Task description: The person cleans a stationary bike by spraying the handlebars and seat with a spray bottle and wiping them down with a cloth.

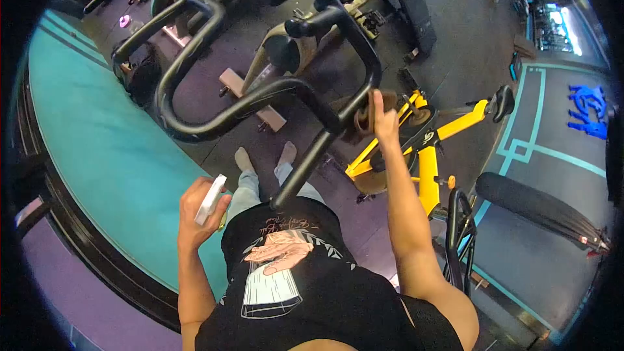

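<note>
Black exercise bike handlebars [188, 133] with curved tubes spread in front of me. My right hand [386, 120] reaches to their right side, closed on a brown cloth [365, 117] that lies against the bar, thumb pointing along it. Lower left, my left hand [195, 211] is wrapped round a spray bottle, apart from the handlebars. Only its white spray head [211, 199] shows clearly; the palm and fingers hide most of the body.
Behind the bars stand more gym machines, including a bench with a black pad [416, 16]. A yellow exercise bike [428, 175] is to the right, near a black padded roller [533, 201]. My feet [244, 159] are on the dark floor, beside a teal wall [97, 130].
</note>
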Available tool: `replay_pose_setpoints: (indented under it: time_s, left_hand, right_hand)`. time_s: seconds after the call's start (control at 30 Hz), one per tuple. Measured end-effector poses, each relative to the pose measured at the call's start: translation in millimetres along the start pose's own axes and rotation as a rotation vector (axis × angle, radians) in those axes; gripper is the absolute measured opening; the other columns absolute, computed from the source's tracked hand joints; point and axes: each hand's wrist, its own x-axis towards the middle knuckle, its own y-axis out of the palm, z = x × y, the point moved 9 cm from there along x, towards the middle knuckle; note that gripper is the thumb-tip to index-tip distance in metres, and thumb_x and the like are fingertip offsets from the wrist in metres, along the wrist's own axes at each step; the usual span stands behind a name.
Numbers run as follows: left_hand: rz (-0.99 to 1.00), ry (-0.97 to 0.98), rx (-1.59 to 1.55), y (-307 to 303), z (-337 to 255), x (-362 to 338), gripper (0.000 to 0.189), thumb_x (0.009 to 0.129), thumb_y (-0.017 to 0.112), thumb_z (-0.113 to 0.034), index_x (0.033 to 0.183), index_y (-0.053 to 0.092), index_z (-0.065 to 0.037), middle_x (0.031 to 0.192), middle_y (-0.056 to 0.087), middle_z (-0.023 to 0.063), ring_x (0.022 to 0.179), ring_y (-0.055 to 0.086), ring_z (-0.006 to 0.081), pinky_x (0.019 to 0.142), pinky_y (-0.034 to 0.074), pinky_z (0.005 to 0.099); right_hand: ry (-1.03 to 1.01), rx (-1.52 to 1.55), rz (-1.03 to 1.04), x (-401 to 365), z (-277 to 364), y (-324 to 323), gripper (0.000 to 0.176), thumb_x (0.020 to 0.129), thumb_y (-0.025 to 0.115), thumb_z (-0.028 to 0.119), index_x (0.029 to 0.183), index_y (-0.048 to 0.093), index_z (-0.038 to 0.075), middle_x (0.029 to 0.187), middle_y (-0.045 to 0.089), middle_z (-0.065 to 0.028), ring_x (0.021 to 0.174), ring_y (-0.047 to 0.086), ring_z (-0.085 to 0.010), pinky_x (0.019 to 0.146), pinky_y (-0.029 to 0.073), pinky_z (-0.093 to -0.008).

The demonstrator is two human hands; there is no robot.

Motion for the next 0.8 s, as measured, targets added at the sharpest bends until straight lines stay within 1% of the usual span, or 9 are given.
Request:
replay_pose_setpoints:
  time_s: [0.1,0.17,0.2,0.3,0.37,0.53,0.6,0.7,0.8]
  left_hand:
    - [0.009,0.030,-0.028,-4.5,13.2,-2.8,0.020,0.085,0.073,-0.013,0.091,0.065,0.004,0.088,0.064,0.0161,0.077,0.063,0.0315,0.070,0.050,0.0387]
    - [0.053,0.079,-0.011,-5.0,11.8,-1.0,0.019,0.085,0.074,-0.012,0.092,0.065,0.004,0.087,0.064,0.0158,0.076,0.062,0.0316,0.070,0.049,0.0385]
    - [0.064,0.084,-0.007,-4.7,12.5,-0.6,0.019,0.085,0.074,-0.012,0.092,0.065,0.004,0.087,0.064,0.0158,0.076,0.062,0.0316,0.070,0.049,0.0385]
    - [0.100,0.097,0.013,1.7,12.9,2.4,0.019,0.085,0.074,-0.013,0.092,0.066,0.004,0.088,0.064,0.0160,0.077,0.063,0.0319,0.070,0.049,0.0386]
    - [0.113,0.116,0.079,6.8,12.4,3.7,0.021,0.082,0.077,-0.015,0.092,0.068,0.001,0.087,0.066,0.0151,0.078,0.065,0.0343,0.070,0.051,0.0411]
    - [0.234,0.096,0.081,28.6,12.2,16.8,0.022,0.082,0.077,-0.016,0.092,0.068,0.001,0.088,0.066,0.0156,0.079,0.065,0.0344,0.071,0.051,0.0423]
    - [0.232,0.087,0.072,32.2,10.0,24.0,0.022,0.082,0.077,-0.016,0.092,0.068,0.001,0.088,0.066,0.0154,0.080,0.065,0.0338,0.071,0.051,0.0419]
    - [0.136,-0.167,-0.008,31.5,25.5,23.7,0.021,0.084,0.076,-0.016,0.093,0.067,0.001,0.087,0.065,0.0146,0.078,0.064,0.0318,0.071,0.050,0.0394]
    - [0.040,-0.334,0.001,31.3,31.4,26.2,0.021,0.086,0.073,-0.016,0.092,0.063,0.002,0.081,0.061,0.0097,0.071,0.059,0.0212,0.067,0.047,0.0329]
  right_hand:
    - [-0.390,0.315,-0.166,-24.7,58.2,-11.8,0.066,0.097,0.057,0.056,0.115,0.067,-0.006,0.109,0.071,-0.0213,0.107,0.067,-0.0342,0.095,0.049,-0.0404]
    - [-0.610,0.231,-0.146,-2.8,121.3,-5.5,0.064,0.098,0.056,0.051,0.132,0.058,-0.003,0.124,0.065,-0.0228,0.116,0.063,-0.0345,0.100,0.046,-0.0419]
    - [-0.816,-0.067,-0.287,-5.6,170.3,-7.2,0.066,0.100,0.052,0.052,0.140,0.051,-0.001,0.133,0.059,-0.0232,0.122,0.059,-0.0374,0.104,0.044,-0.0447]
    - [-0.620,-0.159,0.007,37.6,251.0,23.5,0.071,0.100,0.031,0.065,0.127,0.060,0.005,0.119,0.067,-0.0243,0.115,0.060,-0.0450,0.097,0.047,-0.0516]
    - [-0.619,-0.083,-0.169,57.0,257.5,27.4,0.070,0.100,0.032,0.066,0.118,0.063,0.006,0.108,0.069,-0.0276,0.105,0.064,-0.0487,0.092,0.049,-0.0547]
    - [-0.631,-0.108,-0.103,27.0,194.5,-0.4,0.058,0.099,0.045,0.058,0.121,0.063,0.008,0.116,0.068,-0.0214,0.109,0.062,-0.0444,0.091,0.050,-0.0508]
    - [-0.744,0.041,-0.167,9.4,162.2,-18.0,0.042,0.100,0.055,0.043,0.117,0.064,0.006,0.108,0.068,-0.0196,0.102,0.063,-0.0435,0.086,0.051,-0.0483]
    - [-0.847,-0.003,-0.181,0.4,139.6,-18.8,0.040,0.096,0.065,0.030,0.122,0.061,-0.001,0.115,0.065,-0.0208,0.103,0.063,-0.0431,0.089,0.050,-0.0477]
    - [-1.079,-0.157,-0.270,-8.0,198.7,-4.6,0.043,0.093,0.068,0.028,0.123,0.061,-0.001,0.121,0.063,-0.0207,0.108,0.062,-0.0384,0.092,0.051,-0.0445]
